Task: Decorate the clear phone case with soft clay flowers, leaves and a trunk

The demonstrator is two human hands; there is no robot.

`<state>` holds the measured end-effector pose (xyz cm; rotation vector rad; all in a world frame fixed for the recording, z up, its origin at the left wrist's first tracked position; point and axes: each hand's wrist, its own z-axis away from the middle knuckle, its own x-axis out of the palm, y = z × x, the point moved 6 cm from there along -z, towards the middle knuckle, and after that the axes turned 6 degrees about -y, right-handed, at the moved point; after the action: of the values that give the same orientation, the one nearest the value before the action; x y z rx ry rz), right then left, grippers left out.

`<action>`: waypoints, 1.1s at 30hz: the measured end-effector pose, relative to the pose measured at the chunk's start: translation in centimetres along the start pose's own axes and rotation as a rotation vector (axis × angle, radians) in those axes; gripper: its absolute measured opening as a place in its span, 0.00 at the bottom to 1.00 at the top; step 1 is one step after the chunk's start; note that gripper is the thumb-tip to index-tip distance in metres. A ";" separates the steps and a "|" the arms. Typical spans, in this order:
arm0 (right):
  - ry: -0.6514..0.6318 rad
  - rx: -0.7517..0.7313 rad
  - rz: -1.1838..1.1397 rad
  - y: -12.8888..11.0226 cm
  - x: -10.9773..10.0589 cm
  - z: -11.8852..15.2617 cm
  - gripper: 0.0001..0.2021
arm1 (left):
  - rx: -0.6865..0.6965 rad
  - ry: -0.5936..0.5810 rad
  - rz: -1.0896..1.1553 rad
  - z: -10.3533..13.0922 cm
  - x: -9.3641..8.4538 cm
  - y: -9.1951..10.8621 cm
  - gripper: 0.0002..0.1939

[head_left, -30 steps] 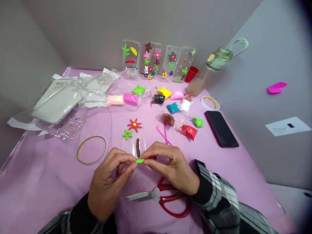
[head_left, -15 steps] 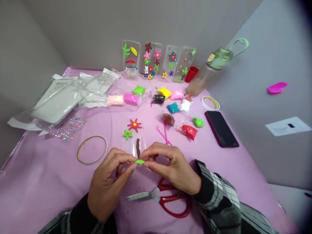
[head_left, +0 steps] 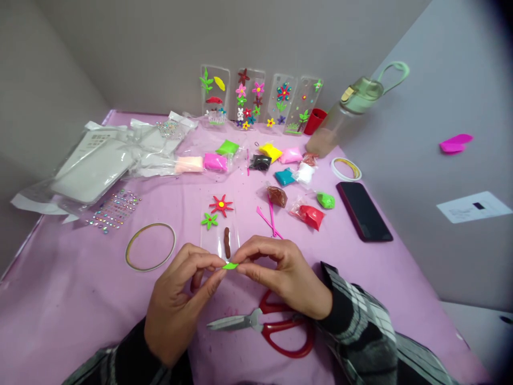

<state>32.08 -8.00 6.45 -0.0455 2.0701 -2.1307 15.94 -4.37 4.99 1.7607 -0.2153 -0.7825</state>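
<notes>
A small leaf-shaped piece of green clay (head_left: 230, 266) is pinched at its two ends between my hands. My left hand (head_left: 180, 299) grips its left tip with thumb and forefinger; my right hand (head_left: 282, 272) closes on the right tip. Just beyond them lies a clear phone case (head_left: 234, 216), its near end partly hidden by my fingers. On the case are a red clay flower (head_left: 221, 205) with a yellow centre, a green clay flower (head_left: 209, 221) and a brown clay strip (head_left: 227, 243). Red-handled scissors (head_left: 256, 320) lie below my hands, one handle loop partly under my right hand.
Bagged clay, such as the red packet (head_left: 311, 216) and brown packet (head_left: 277, 197), lies beyond pink tools (head_left: 272, 222). Decorated cases (head_left: 248, 99) lean at the back wall. A phone (head_left: 364, 211) and bottle (head_left: 332, 120) stand right; a tape roll (head_left: 150, 246) and rhinestone sheet (head_left: 114, 211) lie left.
Both hands stay nearly in place, still pinching the green clay. Its outline looks slightly more bent, and my right fingers have shifted a little to the right.
</notes>
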 end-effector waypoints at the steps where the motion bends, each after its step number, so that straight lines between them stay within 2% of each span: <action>1: 0.007 -0.005 0.014 0.0 0.0 0.0 0.02 | 0.002 -0.005 -0.004 0.0 0.0 0.0 0.08; 10: 0.010 0.052 -0.056 0.3 0.1 0.0 0.01 | 0.004 -0.011 -0.022 0.1 0.2 -0.1 0.09; 16: 0.001 0.134 -0.227 1.0 0.8 -0.1 0.10 | 0.045 -0.012 -0.049 0.0 0.4 0.3 0.10; 20: 0.022 0.139 -0.189 1.2 1.1 -0.1 0.06 | 0.055 -0.002 -0.080 -0.1 0.4 0.7 0.10; 25: 0.023 0.152 -0.181 1.3 1.2 -0.1 0.11 | 0.082 0.012 -0.126 -0.1 0.4 1.0 0.09; 33: 0.029 0.144 -0.164 1.2 1.4 -0.1 0.10 | 0.099 0.023 -0.185 -0.1 0.3 1.5 0.08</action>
<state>30.85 -8.11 5.11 -0.1728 1.9843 -2.3842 16.60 -5.00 6.23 1.9016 -0.0773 -0.8971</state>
